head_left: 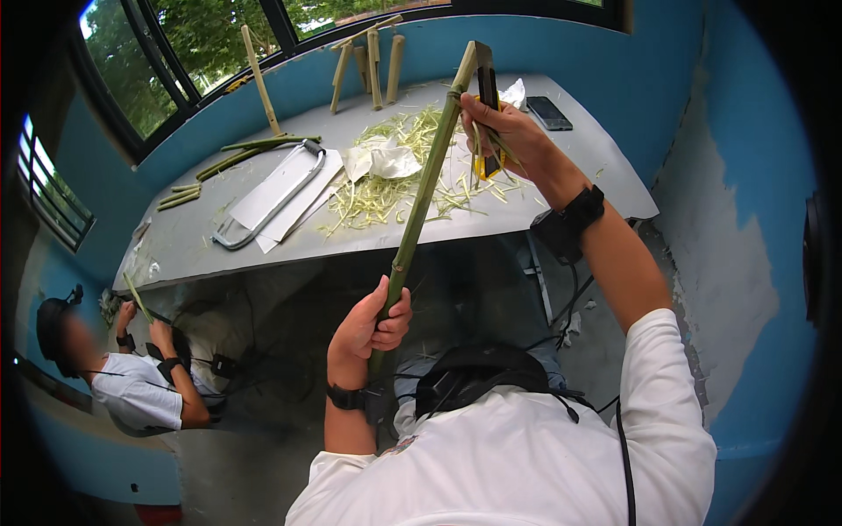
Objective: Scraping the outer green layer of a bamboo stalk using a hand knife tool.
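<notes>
My left hand (373, 320) is wrapped round the lower part of a long green bamboo pole (423, 197), which slants up and away to the right. Near the pole's upper end, my right hand (509, 131) is closed on a dark, flat tool with yellow edges (491, 96), probably a utility knife. Its upper end comes close to the pole's top; whether they touch I cannot tell. Thin green strips hang by my right fingers. Beyond the pole, a heap of pale green bamboo shavings (408, 131) covers part of the grey table (579, 188), with crumpled white paper (395, 162) on it.
A hacksaw frame (279, 203) lies over white sheets, left of the shavings. Green bamboo lengths (237, 159) lie farther left. Several bamboo pieces (374, 70) stand by the window wall. A phone (549, 113) lies at far right. Another person (140, 390) sits at lower left, holding a green strip.
</notes>
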A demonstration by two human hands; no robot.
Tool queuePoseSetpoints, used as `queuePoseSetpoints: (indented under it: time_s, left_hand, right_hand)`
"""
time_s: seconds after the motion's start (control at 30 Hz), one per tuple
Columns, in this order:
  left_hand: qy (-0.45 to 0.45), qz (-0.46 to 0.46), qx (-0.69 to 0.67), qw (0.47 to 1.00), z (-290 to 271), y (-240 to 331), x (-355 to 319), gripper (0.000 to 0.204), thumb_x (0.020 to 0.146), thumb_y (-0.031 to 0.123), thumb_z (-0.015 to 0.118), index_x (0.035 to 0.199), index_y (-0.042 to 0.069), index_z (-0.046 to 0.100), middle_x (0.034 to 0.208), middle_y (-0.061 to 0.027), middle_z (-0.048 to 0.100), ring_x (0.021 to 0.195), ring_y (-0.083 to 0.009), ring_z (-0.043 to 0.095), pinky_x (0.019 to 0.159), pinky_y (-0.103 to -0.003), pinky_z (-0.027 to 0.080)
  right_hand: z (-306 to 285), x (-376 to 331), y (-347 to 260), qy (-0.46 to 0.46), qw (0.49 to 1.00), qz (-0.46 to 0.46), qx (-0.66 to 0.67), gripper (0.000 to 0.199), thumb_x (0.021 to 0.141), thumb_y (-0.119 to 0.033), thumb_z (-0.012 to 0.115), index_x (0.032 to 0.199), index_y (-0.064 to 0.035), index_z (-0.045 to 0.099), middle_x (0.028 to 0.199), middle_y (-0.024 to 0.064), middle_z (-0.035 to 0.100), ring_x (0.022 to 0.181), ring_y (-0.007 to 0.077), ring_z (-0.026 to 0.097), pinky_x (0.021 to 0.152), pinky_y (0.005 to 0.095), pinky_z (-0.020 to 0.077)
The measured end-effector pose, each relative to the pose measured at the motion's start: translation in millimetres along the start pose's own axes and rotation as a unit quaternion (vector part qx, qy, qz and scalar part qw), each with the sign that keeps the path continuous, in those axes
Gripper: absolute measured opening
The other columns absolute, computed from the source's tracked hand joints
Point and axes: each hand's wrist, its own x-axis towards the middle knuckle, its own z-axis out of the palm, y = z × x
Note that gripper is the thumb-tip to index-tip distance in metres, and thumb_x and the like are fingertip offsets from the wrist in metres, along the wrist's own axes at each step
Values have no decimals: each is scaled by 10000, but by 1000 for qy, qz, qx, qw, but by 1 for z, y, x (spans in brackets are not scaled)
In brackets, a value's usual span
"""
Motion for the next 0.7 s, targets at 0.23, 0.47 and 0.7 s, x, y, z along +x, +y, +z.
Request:
queuePoseSetpoints:
  time_s: [0.23,0.47,0.7]
  left_hand:
    - [-37,8,-181,983,-30,-22,5,588,1245,654,313,903,191,429,655,112,303,474,3,208,377,-197,188]
    - [-11,15,-115,993,-27,-17,-6,600,1244,659,310,907,180,442,660,108,308,475,1,201,381,-190,189]
    - [-2,8,-108,994,-30,-19,-8,605,1243,662,311,912,175,448,662,98,309,480,-2,216,383,-192,198]
  right_hand:
    - [-3,1,-6,9,1000,-3,-25,470,1108,-565,764,1003,-108,737,818,-34,617,644,77,576,598,278,487]
    - [-31,19,-2,119,881,156,-431,461,1073,-444,823,1007,12,809,700,41,620,581,165,552,574,373,454]
    - [-16,6,6,199,780,78,-588,414,1033,-376,826,1033,38,815,844,197,798,796,319,759,783,451,587]
